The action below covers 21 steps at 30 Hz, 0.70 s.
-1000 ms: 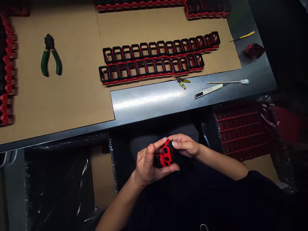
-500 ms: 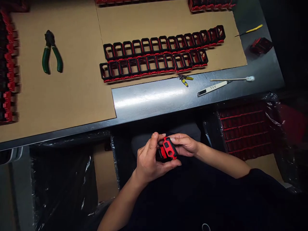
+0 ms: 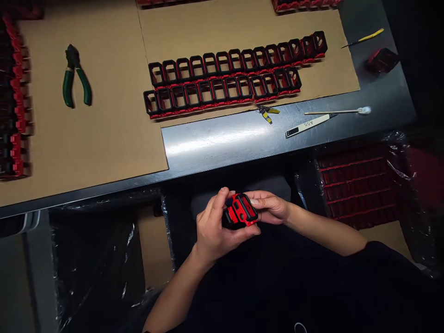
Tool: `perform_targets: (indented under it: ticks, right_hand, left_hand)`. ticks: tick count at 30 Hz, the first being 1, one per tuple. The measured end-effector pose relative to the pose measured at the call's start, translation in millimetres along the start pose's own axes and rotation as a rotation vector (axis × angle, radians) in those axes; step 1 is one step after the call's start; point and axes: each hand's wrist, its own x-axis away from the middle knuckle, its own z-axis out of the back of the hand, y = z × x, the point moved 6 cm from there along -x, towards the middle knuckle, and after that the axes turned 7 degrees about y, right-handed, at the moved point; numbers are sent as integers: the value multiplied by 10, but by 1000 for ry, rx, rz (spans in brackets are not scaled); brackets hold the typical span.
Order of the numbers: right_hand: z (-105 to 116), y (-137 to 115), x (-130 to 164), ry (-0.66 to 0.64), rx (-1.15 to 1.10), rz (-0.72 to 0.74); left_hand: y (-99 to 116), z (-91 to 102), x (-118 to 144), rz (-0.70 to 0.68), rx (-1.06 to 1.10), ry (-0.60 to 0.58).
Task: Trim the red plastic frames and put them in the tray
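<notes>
Below the table's front edge, over my lap, both hands hold one small red and black plastic frame part. My left hand wraps it from the left and underneath, thumb on top. From the right, my right hand pinches it with its fingertips. On the cardboard above lie two long rows of the same red and black frames, set side by side.
Green-handled pliers lie on the left cardboard sheet. Small yellow cutters, a white tool marked A55 and a cotton swab rest on the metal table. Red stacked trays in plastic wrap stand at right, and more frames line the far left.
The part has been turned in my hands, from upright to lying flatter with its black frame face up. Both hands stayed in place over my lap.
</notes>
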Motion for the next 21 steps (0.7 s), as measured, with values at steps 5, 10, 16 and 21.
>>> perform_targets:
  ticks: [5, 10, 16, 21]
  right_hand:
    - [-17, -44, -14, 8, 22, 50]
    - [-66, -94, -29, 2, 77, 114]
    - [-116, -151, 9, 62, 178, 145]
    - [-161, -201, 54, 93, 234, 162]
  left_hand:
    - [-32, 0, -1, 62, 38, -86]
    - [-20, -23, 13, 60, 68, -150]
    - [3, -83, 39, 78, 78, -233]
    - [-50, -102, 68, 134, 142, -237]
